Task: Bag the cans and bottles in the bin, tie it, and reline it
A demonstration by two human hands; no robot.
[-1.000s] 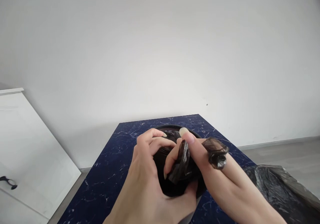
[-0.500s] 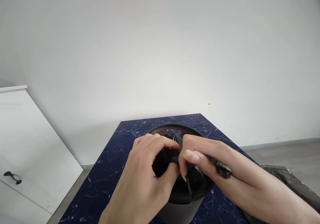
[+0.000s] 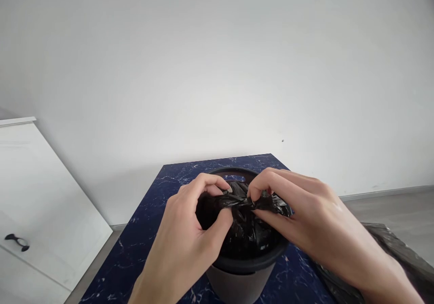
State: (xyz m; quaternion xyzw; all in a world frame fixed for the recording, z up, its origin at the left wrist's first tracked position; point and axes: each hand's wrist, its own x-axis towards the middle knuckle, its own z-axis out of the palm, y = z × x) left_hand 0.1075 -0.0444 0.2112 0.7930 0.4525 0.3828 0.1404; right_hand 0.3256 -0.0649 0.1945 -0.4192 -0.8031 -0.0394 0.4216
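A black plastic trash bag sits inside a dark grey trash bin, its top gathered and twisted into a bunch at the middle of the opening. My left hand pinches the left side of this bunch between thumb and fingers. From the right, my right hand grips the bunch close by, thumb below and fingers above. Both hands are over the bin's mouth and hide parts of its rim. Beyond them the far rim with its cut-out handle hole shows.
The bin stands on a dark blue marble-patterned tabletop. More black plastic film lies at the lower right, partly behind my right arm. A white cabinet with a black handle stands at left, and a white wall rises behind the table.
My hands have moved slightly apart, the right one going up and to the right. The gathered bag top now shows between them, and the strand by my right wrist is no longer visible.
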